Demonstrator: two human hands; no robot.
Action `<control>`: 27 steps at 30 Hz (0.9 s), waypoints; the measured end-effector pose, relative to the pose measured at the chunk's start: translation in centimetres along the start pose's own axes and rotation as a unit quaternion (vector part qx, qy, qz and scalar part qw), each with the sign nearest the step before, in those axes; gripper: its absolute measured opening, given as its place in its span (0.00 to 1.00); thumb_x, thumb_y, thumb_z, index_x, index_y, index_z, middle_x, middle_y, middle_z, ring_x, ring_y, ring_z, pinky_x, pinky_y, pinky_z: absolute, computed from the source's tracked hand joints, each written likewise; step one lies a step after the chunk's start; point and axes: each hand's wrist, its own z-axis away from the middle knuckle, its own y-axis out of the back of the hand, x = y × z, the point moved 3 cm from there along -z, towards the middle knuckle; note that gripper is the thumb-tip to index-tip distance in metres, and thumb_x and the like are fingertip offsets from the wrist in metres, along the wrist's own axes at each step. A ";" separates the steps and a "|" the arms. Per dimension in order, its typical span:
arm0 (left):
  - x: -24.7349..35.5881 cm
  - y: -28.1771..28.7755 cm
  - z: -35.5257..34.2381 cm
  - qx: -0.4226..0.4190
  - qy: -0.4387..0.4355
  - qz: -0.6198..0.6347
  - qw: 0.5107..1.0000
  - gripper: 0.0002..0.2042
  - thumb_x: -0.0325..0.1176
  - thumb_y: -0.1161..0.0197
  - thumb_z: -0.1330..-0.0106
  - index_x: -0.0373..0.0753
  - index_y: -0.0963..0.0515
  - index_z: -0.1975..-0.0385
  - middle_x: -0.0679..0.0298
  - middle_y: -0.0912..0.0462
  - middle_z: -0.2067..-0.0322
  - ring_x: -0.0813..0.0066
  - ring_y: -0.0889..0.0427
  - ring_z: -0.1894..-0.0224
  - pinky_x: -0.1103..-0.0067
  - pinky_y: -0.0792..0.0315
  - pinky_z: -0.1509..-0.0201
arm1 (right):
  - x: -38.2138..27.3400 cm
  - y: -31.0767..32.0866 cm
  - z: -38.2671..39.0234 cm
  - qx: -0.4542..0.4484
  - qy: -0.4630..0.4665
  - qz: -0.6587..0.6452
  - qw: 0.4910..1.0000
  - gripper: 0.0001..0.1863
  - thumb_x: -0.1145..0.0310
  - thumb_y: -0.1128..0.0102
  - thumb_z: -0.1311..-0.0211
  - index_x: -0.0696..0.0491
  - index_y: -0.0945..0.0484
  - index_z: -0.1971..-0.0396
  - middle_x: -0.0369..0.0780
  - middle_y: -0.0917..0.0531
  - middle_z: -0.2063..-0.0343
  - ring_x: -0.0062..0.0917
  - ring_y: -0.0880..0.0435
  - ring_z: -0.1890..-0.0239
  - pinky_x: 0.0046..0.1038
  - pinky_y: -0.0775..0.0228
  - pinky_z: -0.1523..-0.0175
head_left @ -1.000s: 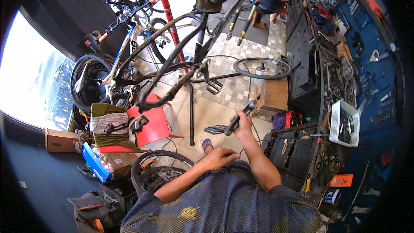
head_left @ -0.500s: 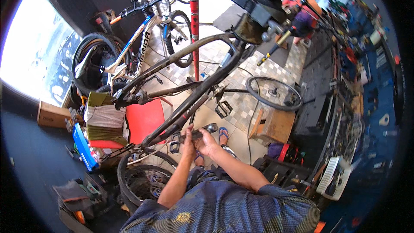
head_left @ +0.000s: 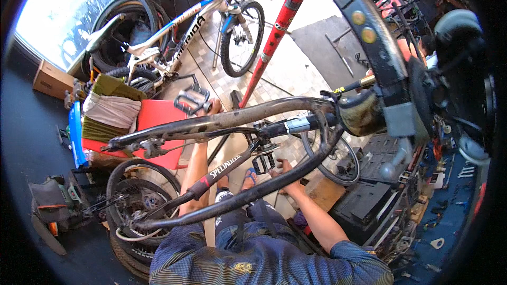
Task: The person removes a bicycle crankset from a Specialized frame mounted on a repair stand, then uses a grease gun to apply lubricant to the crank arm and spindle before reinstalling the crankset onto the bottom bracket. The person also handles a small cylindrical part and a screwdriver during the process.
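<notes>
A dark, muddy bicycle frame (head_left: 232,120) hangs across the view in front of me, its tubes crossing over my arms. My left hand (head_left: 213,107) reaches up behind its upper tube and is closed at the edge of a flat, grey pedal (head_left: 191,101); the tube hides part of the hand. Lower down, by the crank area, my right hand (head_left: 285,175) is beside a black pedal (head_left: 264,162). Its fingers look apart with nothing visible between them, though the lower tube covers part of the wrist.
The black stand arm (head_left: 364,26) and red post (head_left: 280,31) rise ahead. A white-and-blue bicycle (head_left: 174,37) is behind at left, near a red chair (head_left: 158,113). Wheels (head_left: 142,195) lie lower left; another wheel (head_left: 355,166) is at right. Tools hang on the blue wall (head_left: 449,221).
My hands were together on a dark cylindrical thing with a shiny end; now they are apart, left up at the pedal, right by the crank. That thing is out of sight. The view has shifted.
</notes>
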 end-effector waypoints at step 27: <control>8.0 -9.8 -4.5 -0.218 -0.022 -0.015 0.976 0.24 0.51 0.39 0.26 0.40 0.28 0.81 0.67 0.27 0.81 0.76 0.27 0.73 0.75 0.32 0.62 | -4.0 -1.5 -5.0 0.019 -0.023 0.015 0.999 0.23 0.54 0.28 0.43 0.52 0.19 0.52 0.51 0.15 0.64 0.51 0.16 0.59 0.49 0.26 0.57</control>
